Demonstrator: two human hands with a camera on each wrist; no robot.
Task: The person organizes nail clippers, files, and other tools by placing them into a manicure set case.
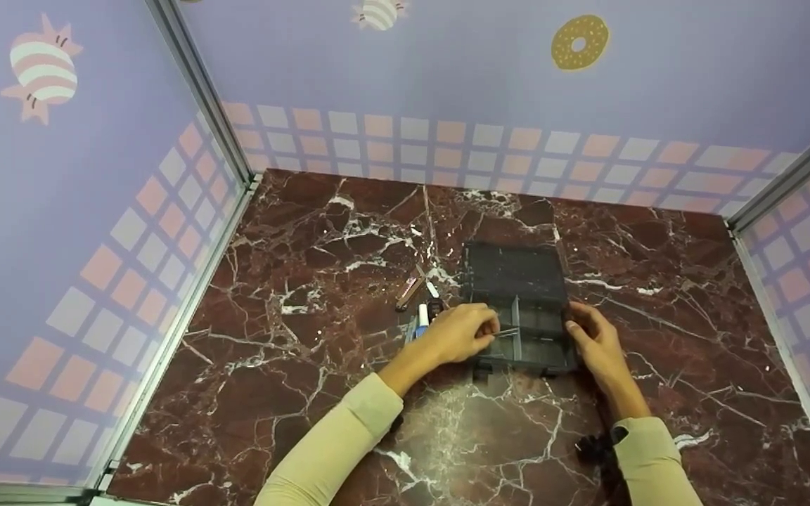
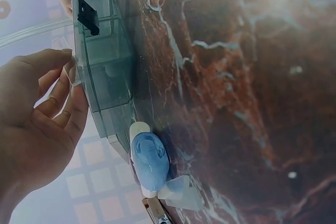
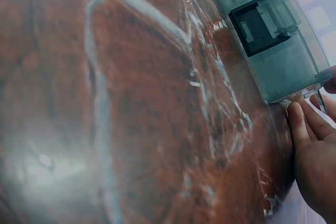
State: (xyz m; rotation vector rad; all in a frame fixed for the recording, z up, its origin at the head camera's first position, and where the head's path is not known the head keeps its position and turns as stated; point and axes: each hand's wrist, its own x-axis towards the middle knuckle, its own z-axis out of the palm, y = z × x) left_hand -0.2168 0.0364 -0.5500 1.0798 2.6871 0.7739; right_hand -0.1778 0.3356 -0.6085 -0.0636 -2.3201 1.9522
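Note:
A dark, see-through plastic compartment box (image 1: 517, 270) lies on the table with its lid folded back. My left hand (image 1: 458, 334) is over the box's left compartments and pinches a thin clear plastic divider (image 2: 68, 77) between thumb and fingers. In the head view only the divider's pale edges show. Along the box's right wall, my right hand (image 1: 596, 341) grips the side. The right wrist view shows that hand's fingers at the box's end, near a black latch (image 3: 260, 24). Inside the box, a pale partition (image 1: 517, 327) stands between compartments.
Left of the box lie a small blue bottle with a white cap (image 2: 150, 158), a brown-and-silver nail clipper (image 1: 410, 292) and other small items, partly behind my left hand. Patterned panels (image 1: 461, 140) wall in the marbled table (image 1: 349, 281) at the back and sides.

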